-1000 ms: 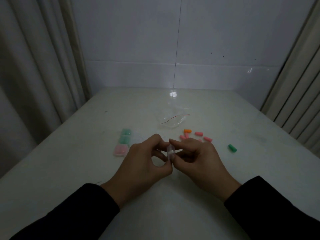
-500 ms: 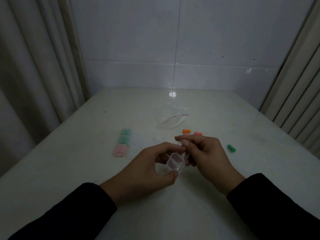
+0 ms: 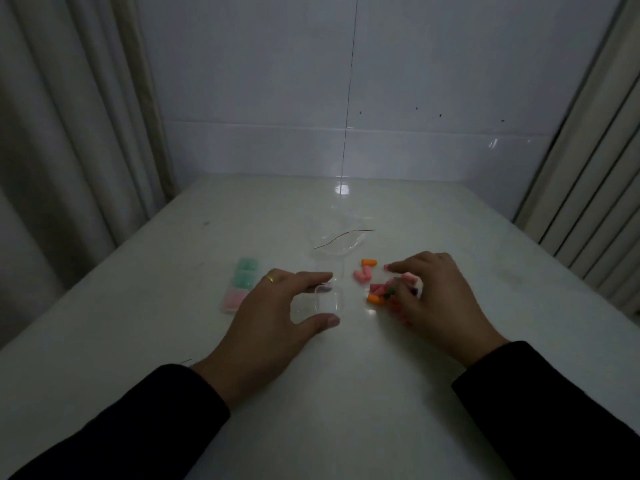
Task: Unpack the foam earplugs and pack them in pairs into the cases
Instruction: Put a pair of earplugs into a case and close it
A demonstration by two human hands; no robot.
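A small clear case (image 3: 320, 301) lies open on the white table (image 3: 346, 393). My left hand (image 3: 273, 327) rests on the table with forefinger and thumb curved round the case. To its right lies a loose pile of foam earplugs (image 3: 375, 293), pink, orange and one green, with an orange earplug (image 3: 369, 262) further back. My right hand (image 3: 440, 303) hovers over the pile. Its fingertips are curled down onto the plugs and blurred, so a pinch cannot be made out.
A row of filled cases (image 3: 240, 284), two green and one pink, lies left of my left hand. An emptied clear plastic bag (image 3: 341, 244) with a red strip sits behind the earplugs. Curtains hang on both sides, and a tiled wall stands behind the table.
Both hands held the case together in the air. The case has since been opened and lowered onto the table with my left hand, and my right hand has left it and moved right onto the earplugs.
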